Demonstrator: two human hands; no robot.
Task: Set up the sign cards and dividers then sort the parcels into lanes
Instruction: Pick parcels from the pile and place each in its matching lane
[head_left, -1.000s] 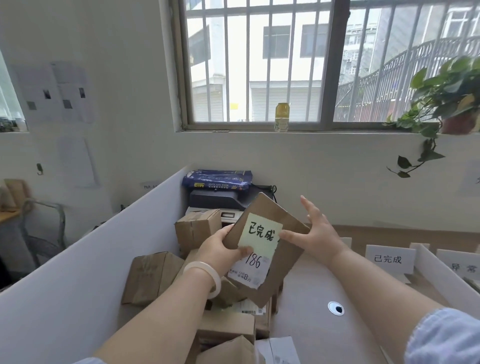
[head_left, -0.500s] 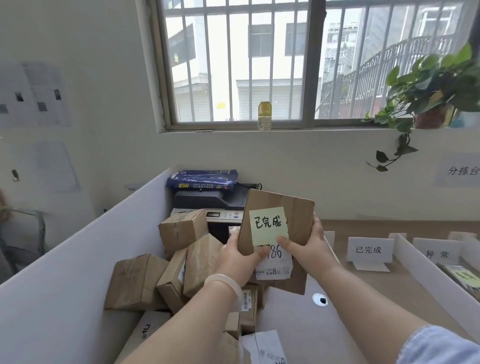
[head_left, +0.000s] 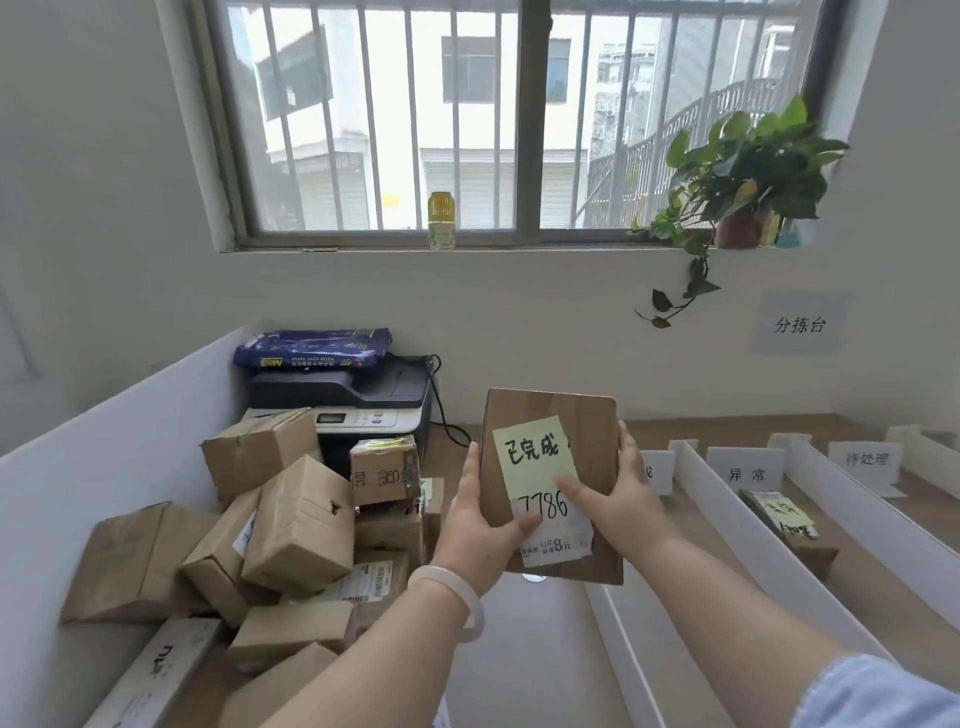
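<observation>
The table (head_left: 524, 670) carries white dividers (head_left: 727, 499) that mark off lanes running to its far edge, each with a sign card (head_left: 745, 470) standing at the far end. A heap of brown parcels (head_left: 291, 525) fills the table's left side, against a tall white board (head_left: 78, 493). Above the nearest lane both hands hold one flat parcel (head_left: 582, 431) upright, clear of the table: left hand (head_left: 475, 530) gripping its left edge, right hand (head_left: 623, 499) its right edge, fingers (head_left: 628, 452) curled around it, thumbs on the front. A green note (head_left: 532, 452) is stuck on its face
</observation>
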